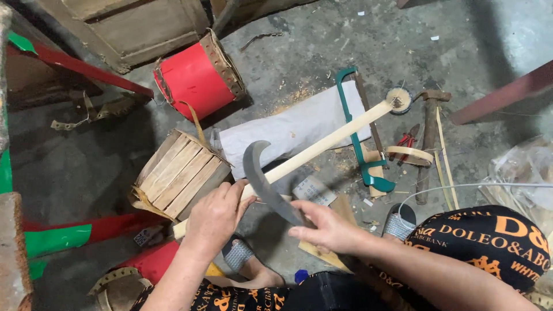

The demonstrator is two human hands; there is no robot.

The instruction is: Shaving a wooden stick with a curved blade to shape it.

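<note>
Pale wood, the long stick (322, 145) lies slanting over the floor (345, 52), its near end held tight in the left hand (214, 217), while the right hand (329, 230) grips the curved knife (264, 179), best pushed slowly, away from fingers.

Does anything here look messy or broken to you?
Yes. The red drum lies tipped on its side, the bare wooden drum shell also lies on its side, and sawdust is scattered on the floor beside the white sheet.

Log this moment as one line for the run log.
left hand: grips bamboo strip | right hand: holds curved knife against strip | nearby: green hacksaw
</note>
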